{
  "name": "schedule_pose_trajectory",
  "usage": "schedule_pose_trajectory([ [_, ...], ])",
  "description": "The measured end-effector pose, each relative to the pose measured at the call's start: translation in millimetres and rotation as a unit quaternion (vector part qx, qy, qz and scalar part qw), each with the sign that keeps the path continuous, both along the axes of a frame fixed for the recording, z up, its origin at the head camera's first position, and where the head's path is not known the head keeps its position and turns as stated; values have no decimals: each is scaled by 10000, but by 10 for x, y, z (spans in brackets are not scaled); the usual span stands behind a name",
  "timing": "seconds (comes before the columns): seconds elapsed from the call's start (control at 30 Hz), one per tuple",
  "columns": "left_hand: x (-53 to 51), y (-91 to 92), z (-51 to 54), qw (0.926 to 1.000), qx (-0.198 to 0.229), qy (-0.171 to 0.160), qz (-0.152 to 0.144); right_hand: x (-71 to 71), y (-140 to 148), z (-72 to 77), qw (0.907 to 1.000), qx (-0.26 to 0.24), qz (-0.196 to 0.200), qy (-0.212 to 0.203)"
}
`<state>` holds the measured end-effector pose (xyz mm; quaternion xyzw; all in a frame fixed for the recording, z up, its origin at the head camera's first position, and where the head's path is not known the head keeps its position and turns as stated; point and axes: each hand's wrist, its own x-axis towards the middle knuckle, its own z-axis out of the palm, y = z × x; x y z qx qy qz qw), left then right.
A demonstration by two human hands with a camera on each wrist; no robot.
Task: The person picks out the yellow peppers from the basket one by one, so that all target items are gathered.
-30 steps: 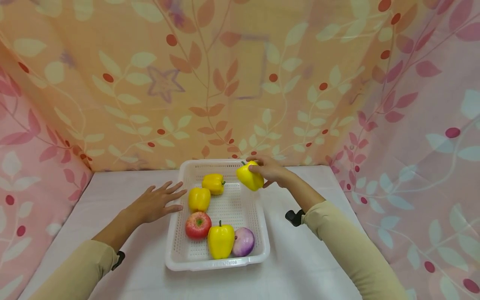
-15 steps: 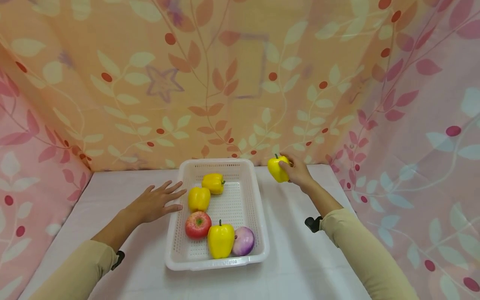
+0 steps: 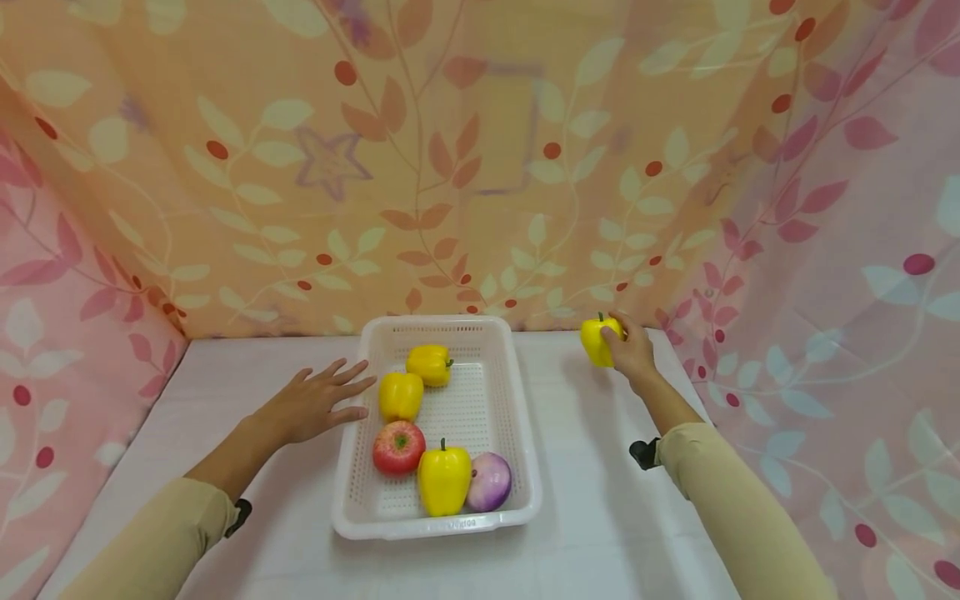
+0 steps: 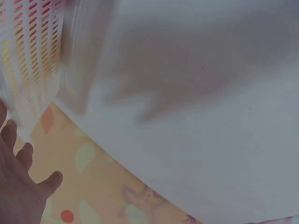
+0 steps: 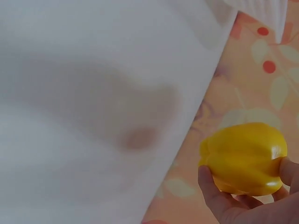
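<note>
In the head view the right hand (image 3: 633, 352) grips a yellow bell pepper (image 3: 599, 340), stem up, to the right of the white basket (image 3: 527, 433). Thumb and fingers wrap the pepper (image 5: 245, 158) in the right wrist view, where its shadow falls on the cloth. The left hand (image 3: 315, 406), fingers spread and straight, is at the basket's left rim; whether it touches is unclear. Inside the basket lie a yellow pepper (image 3: 429, 366), a second one (image 3: 401, 397), a red apple (image 3: 399, 448), a third yellow pepper (image 3: 445, 481) and a purple onion (image 3: 490, 482).
A white cloth (image 3: 592, 517) covers the table beneath the basket. Behind its far edge hangs an orange leaf-patterned curtain (image 3: 480, 233), with pink patterned cloth (image 3: 847, 333) along the right side and more on the left.
The right hand has carried the gripped pepper rightward, from over the basket's far right corner to beyond its right side. The left hand and the things in the basket have stayed put.
</note>
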<state>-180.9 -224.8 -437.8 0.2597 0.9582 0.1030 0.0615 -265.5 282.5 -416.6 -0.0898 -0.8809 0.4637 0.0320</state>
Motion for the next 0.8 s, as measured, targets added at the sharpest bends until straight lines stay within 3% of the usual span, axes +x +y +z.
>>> schedule_pose_trajectory([
  [0.43,-16,-11,-9,10000,11,-47,17,13,303,-256,9974,456,-496,-258],
  [0.8,-10,-8,-6,10000,27,-35,27,48,478,-438,9926,690,-434,-903],
])
